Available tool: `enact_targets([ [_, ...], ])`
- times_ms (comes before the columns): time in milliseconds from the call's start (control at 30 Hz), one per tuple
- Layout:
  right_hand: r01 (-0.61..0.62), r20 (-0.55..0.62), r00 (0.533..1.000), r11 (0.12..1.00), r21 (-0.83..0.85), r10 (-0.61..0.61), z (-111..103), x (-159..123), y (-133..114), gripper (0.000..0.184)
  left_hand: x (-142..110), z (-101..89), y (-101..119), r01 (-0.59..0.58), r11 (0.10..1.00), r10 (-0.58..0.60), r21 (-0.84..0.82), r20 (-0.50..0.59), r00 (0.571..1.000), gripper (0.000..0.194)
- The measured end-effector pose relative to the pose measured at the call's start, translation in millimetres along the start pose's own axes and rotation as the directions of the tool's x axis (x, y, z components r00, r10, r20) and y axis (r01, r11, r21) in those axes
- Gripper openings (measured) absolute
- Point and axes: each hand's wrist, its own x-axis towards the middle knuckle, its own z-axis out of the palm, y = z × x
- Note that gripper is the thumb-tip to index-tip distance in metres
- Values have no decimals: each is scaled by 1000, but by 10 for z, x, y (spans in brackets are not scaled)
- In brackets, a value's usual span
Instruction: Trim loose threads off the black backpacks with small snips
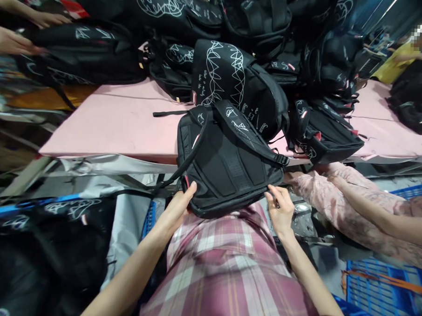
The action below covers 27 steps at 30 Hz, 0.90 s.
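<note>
A black backpack (228,163) rests over my lap and the table's front edge. Its padded back panel and shoulder straps face up, the straps marked with white scribbles. My left hand (183,203) is closed on its near left corner, thumb on top. At the near right corner, the fingers of my right hand (281,210) pinch the edge. A small dark thing shows among those fingers, too small to name. Just behind lies another black backpack (221,74) with white zigzag drawings and lettering, touching the first one.
More black bags (255,20) are piled along the back of the pink table (111,121). A person's hands (13,40) hold a bag at the far left. Another person's arm (369,211) is close on my right. Blue crates (383,286) stand below.
</note>
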Motion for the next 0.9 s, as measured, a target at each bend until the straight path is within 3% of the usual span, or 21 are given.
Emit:
enact_targets([
  [133, 90, 140, 986, 996, -11, -87, 184, -134, -124, 35, -20, 8, 38, 50, 999, -50, 13, 29, 998, 35],
  [233, 148, 297, 946, 989, -31, -132, 304, -238, -343, 45, -46, 2, 78, 67, 998, -67, 19, 2, 998, 36],
  [367, 238, 429, 881, 970, -36, -200, 392, -302, -685, 33, -63, -2, 82, 76, 996, -77, 35, 29, 997, 36],
  [433, 245, 402, 887, 970, 4, -226, 374, -283, -730, 27, -59, -9, 67, 74, 996, -77, 49, 57, 995, 38],
  [500, 186, 300, 934, 981, 54, -193, 288, -220, -636, 23, -45, -24, 50, 70, 996, -74, 57, 72, 995, 39],
  [600, 32, 74, 997, 998, 51, -35, 57, -62, -313, 21, -13, -52, 27, 75, 996, -78, 58, 66, 995, 37],
  [700, -107, -78, 992, 992, -61, 102, -138, 94, 2, 23, 16, -71, 4, 80, 995, -84, 60, 69, 994, 36],
  [767, -147, -77, 987, 983, -114, 139, -179, 148, 117, 25, 25, -78, -11, 75, 995, -80, 67, 80, 994, 36],
  [900, -102, -9, 995, 977, -188, 102, -139, 124, 153, 26, 11, -77, -25, 61, 994, -67, 88, 71, 995, 34],
])
